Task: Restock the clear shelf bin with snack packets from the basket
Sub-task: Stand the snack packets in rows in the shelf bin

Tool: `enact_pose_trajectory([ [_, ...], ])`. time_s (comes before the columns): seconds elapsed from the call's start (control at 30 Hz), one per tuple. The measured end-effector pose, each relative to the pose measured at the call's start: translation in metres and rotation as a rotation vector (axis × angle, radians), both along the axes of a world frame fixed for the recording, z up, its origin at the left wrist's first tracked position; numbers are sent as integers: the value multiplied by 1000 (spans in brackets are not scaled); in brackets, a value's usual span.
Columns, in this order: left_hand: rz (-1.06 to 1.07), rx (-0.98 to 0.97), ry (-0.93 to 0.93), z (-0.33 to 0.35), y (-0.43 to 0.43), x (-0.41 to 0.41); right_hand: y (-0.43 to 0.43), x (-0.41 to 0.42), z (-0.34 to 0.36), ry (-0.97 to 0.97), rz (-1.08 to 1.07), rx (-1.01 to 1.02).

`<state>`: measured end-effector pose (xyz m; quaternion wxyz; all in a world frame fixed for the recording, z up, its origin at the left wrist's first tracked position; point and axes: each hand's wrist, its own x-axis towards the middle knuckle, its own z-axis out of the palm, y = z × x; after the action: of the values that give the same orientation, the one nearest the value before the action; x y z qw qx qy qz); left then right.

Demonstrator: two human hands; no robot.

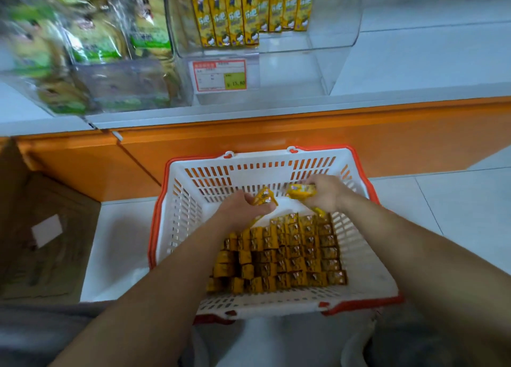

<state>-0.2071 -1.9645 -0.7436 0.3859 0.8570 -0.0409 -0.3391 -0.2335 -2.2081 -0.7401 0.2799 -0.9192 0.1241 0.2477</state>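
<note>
Bin (343,26) is clear and stands on the white shelf (414,62) at the upper centre of the frame. A row (229,15) of upright yellow packs fills only its left back part, and a price label (219,75) sits on its front. To the left of it, at the upper left, are blurred green bags (83,35).

The basket (249,156), white with an orange rim, is on the floor at the lower centre, in front of the orange shelf base. A brown box (41,228) lies at the left edge, just beside the basket. The packets (287,253) in the basket are yellow and packed in tight rows in its near part.

Both bare forearms reach from the bottom of the frame forward into the basket, above the packets. The left hand (243,209) has its fingers curled around one packet (264,196). The right hand (323,192), a little farther, is near the far wall and grips a second packet (301,190). The two hands are near each other but apart.
</note>
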Motion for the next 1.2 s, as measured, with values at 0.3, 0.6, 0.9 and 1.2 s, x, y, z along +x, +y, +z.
enact_pose_trajectory([
  [0.3, 170, -269, -72, 156, 2, -1, 13, -22, 178, -249, -273, 634],
  [0.6, 307, -595, -49, 247, 4, -40, 47, -68, 264, -399, -397, 1148],
  [0.9, 517, -695, -1, 236, -10, -24, 80, -43, 236, -459, -444, 1018],
  [1.2, 464, -759, -28, 238, -7, -6, 85, -20, 237, -507, -312, 877],
])
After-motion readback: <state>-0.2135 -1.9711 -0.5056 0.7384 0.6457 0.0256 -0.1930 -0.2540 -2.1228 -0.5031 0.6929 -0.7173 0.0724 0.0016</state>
